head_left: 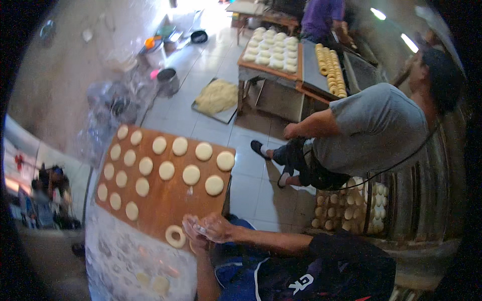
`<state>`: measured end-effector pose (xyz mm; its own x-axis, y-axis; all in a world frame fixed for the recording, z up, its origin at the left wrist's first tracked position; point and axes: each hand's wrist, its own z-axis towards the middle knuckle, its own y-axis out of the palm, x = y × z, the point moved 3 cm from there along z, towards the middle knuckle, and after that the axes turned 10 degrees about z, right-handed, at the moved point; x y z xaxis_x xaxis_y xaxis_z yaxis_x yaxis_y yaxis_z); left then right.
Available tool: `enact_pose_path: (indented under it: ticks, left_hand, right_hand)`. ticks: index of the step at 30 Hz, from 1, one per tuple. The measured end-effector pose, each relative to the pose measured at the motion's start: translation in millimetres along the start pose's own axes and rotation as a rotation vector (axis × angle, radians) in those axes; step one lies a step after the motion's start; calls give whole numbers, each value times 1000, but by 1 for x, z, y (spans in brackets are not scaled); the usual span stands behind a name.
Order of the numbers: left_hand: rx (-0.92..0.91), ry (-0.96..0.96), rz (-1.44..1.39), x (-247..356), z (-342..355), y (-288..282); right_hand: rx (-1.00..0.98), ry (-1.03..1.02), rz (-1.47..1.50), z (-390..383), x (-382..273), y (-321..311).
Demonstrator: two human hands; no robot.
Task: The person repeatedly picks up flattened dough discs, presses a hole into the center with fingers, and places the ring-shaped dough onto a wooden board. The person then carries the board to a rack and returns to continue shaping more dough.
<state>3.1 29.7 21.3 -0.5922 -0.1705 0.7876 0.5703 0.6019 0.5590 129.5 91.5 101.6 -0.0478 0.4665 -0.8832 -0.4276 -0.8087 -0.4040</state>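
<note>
My left hand (195, 236) and my right hand (217, 228) are pressed together at the near edge of a brown wooden board (165, 198). Their fingers are curled, with white on them that may be flour or dough. Whatever lies between them is hidden. Just left of the hands rests a dough ring (175, 236); a second pale piece is mostly covered by my left hand. Several round flat dough discs, such as this dough disc (166, 170), lie in rows across the board. Beneath it is a floured table (120, 246) with small flattened dough pieces (159, 285) at its near side.
A person in a grey shirt (381, 130) stands to the right, and another in purple (321, 20) works at the back. A far table bears a board of dough rounds (271, 49) and rows of rings (329, 70). A dough slab (217, 97) lies on a floor tray.
</note>
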Motion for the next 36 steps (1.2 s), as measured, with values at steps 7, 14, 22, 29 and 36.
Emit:
enact_pose_path:
  ticks: [7,14,22,29,36]
  left_hand:
    - [232,361,660,34,-51,30]
    - [360,-161,777,74,-42,49]
    - [110,395,1646,77,-46,42]
    - [211,438,1558,86,-65,39]
    - [550,317,1585,145,-185,-40]
  right_hand:
    - [48,264,530,-7,-2,-16]
    - [268,472,361,18,-24,-38]
    - [234,132,-528,30,7,-66]
    - [-129,286,-611,66,44,-83]
    - [-93,365,-32,65,-13,-53]
